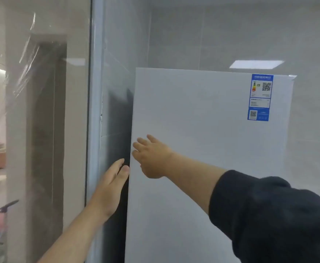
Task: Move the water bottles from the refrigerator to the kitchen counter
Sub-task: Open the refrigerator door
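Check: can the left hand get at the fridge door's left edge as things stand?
Probably yes. The left hand is open with fingertips already at the refrigerator door edge; nothing sits between them. The right hand is just above.

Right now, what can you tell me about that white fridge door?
The fridge door is a plain, flat white panel, smooth and faintly glossy, standing upright and apparently shut. A blue energy label with QR codes sits near its top right corner. The right hand lies open at its left edge, and the left hand reaches into the dark gap beside that edge. No handle shows.
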A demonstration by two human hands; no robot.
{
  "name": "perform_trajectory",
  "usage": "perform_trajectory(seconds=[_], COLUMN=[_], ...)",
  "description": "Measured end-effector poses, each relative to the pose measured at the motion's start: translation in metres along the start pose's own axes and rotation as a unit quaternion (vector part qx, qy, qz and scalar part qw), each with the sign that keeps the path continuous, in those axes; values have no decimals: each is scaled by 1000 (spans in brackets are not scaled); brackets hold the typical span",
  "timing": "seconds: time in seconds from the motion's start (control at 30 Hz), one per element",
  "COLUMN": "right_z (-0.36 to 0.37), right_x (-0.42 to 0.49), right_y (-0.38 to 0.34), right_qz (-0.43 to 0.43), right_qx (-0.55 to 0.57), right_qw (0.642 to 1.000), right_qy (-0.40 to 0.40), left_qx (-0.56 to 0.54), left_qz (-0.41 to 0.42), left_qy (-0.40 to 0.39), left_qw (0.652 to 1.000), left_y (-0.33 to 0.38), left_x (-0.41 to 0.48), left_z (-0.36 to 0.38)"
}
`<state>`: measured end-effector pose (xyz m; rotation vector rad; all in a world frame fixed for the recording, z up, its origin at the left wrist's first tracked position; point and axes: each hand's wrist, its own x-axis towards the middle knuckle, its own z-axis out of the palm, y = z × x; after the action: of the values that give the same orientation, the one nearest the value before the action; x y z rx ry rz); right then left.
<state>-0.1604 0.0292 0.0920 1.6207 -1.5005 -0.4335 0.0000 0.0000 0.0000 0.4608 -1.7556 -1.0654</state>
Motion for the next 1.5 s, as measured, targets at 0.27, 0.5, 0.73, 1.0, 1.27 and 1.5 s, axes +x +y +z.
perform_trajectory(seconds=[0.27,0.5,0.73,1.0,1.27,1.5], right_z=[4,-5,-22,-61,-124,-155], right_x=[67,70,59,-21,-126,-217], right_y=[-4,1,-2,-6,-12,-8], right_qz=[-32,-67,-77,-131,-163,-156], right_qx=[-151,-137,-111,-62,-21,-22], right_qw=[987,987,991,983,975,970], right_qy=[-52,-42,-15,110,148,183], left_qx=[-72,-90,-7,218,281,327], left_qz=[-47,-65,2,23,5,19], left_qy=[-14,-88,-73,-17,33,16], left_qw=[996,990,997,976,959,945], left_y=[-32,-49,-33,12,86,139], left_x=[64,65,49,-46,-146,-218], left_z=[-8,16,8,31,63,96])
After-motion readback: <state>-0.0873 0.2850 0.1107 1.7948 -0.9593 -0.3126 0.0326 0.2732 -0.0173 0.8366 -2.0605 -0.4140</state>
